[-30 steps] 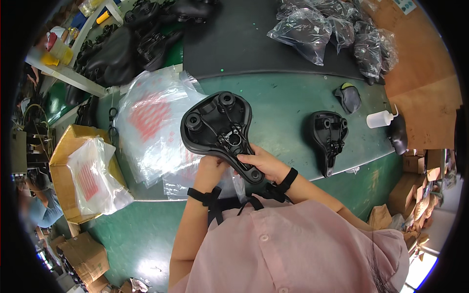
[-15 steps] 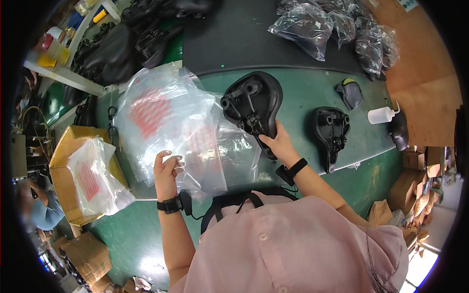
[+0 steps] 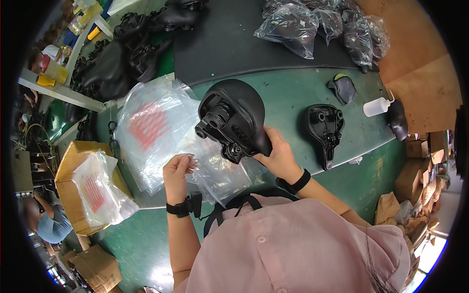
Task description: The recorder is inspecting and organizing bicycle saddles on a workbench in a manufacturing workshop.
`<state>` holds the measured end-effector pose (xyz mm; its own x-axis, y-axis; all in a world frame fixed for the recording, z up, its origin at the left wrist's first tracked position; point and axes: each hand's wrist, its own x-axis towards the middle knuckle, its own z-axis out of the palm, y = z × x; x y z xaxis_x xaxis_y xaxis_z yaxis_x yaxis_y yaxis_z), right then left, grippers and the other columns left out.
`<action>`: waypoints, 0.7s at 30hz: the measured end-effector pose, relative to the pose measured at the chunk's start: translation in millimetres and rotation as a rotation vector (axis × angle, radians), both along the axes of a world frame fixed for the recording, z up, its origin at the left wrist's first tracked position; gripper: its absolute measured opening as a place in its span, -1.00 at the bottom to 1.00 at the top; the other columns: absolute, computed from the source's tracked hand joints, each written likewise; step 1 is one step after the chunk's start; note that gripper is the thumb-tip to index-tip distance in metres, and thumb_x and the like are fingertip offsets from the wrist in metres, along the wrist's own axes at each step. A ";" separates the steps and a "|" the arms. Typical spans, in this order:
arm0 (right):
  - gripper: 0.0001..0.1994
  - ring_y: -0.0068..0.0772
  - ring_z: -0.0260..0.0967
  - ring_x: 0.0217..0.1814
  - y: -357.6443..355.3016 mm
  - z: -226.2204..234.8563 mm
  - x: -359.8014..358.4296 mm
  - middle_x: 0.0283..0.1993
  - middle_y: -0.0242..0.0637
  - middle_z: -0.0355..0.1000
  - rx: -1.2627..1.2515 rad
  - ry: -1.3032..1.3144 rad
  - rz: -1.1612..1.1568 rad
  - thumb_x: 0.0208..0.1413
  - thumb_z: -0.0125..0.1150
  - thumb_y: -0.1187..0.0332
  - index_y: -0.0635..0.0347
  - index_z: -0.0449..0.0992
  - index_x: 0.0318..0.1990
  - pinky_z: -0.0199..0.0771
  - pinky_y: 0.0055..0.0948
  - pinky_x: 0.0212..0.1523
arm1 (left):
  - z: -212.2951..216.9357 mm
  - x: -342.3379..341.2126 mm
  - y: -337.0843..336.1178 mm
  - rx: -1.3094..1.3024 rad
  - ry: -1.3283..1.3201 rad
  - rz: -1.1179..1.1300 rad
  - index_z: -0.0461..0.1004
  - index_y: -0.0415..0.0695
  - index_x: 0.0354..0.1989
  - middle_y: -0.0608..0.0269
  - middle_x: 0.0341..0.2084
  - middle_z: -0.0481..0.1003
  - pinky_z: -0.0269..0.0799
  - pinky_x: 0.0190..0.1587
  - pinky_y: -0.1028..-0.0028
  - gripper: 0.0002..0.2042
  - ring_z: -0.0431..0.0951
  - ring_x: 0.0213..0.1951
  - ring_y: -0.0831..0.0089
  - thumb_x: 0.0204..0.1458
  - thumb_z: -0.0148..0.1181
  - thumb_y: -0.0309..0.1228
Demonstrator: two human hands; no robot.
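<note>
Saddle of black moulded plastic, bicycle type (image 3: 234, 122), held up above green desk (image 3: 293, 97), underside with rails and mounts turned toward camera, nose end gripped in right hand (image 3: 276, 154). Right fingers (image 3: 269, 134) wrapped tight round narrow end, black band on that wrist. Left hand (image 3: 177, 171) raised just beside saddle's lower left, fingers (image 3: 188, 160) pinched narrow on edge of clear plastic bag (image 3: 217, 171), bag hanging crumpled below saddle and touching it. Black strap with small device on left wrist.

Stack of clear plastic bags with red print (image 3: 151, 127) spread flat on desk to left, just behind left hand. Second black saddle (image 3: 325, 132) lying underside up on desk to right, well apart from right hand. Small dark pad with yellow-green edge (image 3: 343, 88) farther back, white squeeze bottle with thin nozzle (image 3: 376, 106) near desk's right edge. Bagged black saddles in clear wrap (image 3: 317, 24) heaped on dark grey mat (image 3: 224, 44) at far side. Heap of unbagged black saddles (image 3: 117, 63) at far left. Open brown cardboard box (image 3: 73, 166) lower left, holding more red-printed bags. Pink buttoned shirt filling lower middle of view.
</note>
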<state>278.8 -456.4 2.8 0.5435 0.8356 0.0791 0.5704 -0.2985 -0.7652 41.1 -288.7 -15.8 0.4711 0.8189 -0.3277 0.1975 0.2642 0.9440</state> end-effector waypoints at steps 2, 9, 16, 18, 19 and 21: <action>-0.35 -0.09 0.39 0.04 -0.3 11.2 0.1 0.06 -0.08 0.35 -0.026 0.226 0.057 -0.17 0.41 0.36 0.31 0.25 0.11 0.42 -0.25 0.00 | 5.1 15.7 -9.3 0.026 0.009 -0.053 0.55 -0.26 -0.29 0.29 -0.45 0.57 0.35 -0.36 0.60 -0.82 0.49 -0.44 0.61 0.13 0.05 -0.43; -0.48 -0.40 0.49 -0.19 7.1 12.3 -19.5 -0.11 -0.20 0.44 0.033 1.534 0.202 0.09 0.28 0.23 0.30 0.26 0.12 0.53 -0.49 -0.18 | -8.1 63.6 -49.6 0.169 -0.020 -0.161 0.54 -0.31 -0.45 0.27 -0.62 0.52 0.32 -0.48 0.53 -0.90 0.44 -0.56 0.57 -0.13 0.26 -0.52; -0.51 -0.47 0.45 -0.19 11.2 -35.4 -3.6 -0.11 -0.24 0.43 0.074 1.358 0.056 0.11 0.26 0.28 0.31 0.25 0.11 0.52 -0.49 -0.21 | -7.5 56.3 -41.9 0.122 0.107 -0.260 0.40 -0.19 -0.59 0.34 -0.65 0.49 0.34 -0.49 0.59 -0.84 0.47 -0.56 0.59 -0.10 0.29 -0.53; -0.54 -0.39 0.50 -0.31 10.2 -44.9 0.8 -0.17 -0.21 0.45 0.111 1.389 -0.048 0.13 0.23 0.31 0.27 0.22 0.12 0.58 -0.44 -0.31 | -10.8 36.9 -29.9 -0.098 -0.069 -0.184 0.38 -0.12 -0.52 0.29 -0.55 0.54 0.43 -0.45 0.58 -0.86 0.55 -0.47 0.52 0.01 0.21 -0.50; -0.54 -0.39 0.50 -0.31 8.1 -47.8 4.3 -0.17 -0.21 0.45 0.110 1.392 -0.046 0.13 0.23 0.31 0.27 0.22 0.12 0.58 -0.44 -0.31 | -11.2 27.1 -26.8 -0.205 -0.205 -0.035 0.40 -0.14 -0.48 0.26 -0.52 0.54 0.45 -0.41 0.56 -0.89 0.55 -0.46 0.51 0.04 0.18 -0.50; -0.55 -0.38 0.50 -0.32 2.1 -54.0 16.4 -0.15 -0.21 0.44 0.060 1.338 -0.134 0.13 0.22 0.31 0.27 0.23 0.11 0.58 -0.43 -0.34 | -12.8 5.5 -16.1 -0.311 -0.341 0.114 0.41 -0.15 -0.44 0.23 -0.50 0.54 0.48 -0.37 0.54 -0.92 0.54 -0.45 0.50 0.07 0.15 -0.49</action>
<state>295.2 -454.3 -51.2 0.3087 0.7843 -0.5381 -0.6499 -0.2391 -0.7214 46.5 -304.8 -28.7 0.5072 0.7592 -0.4079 -0.1569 0.5467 0.8225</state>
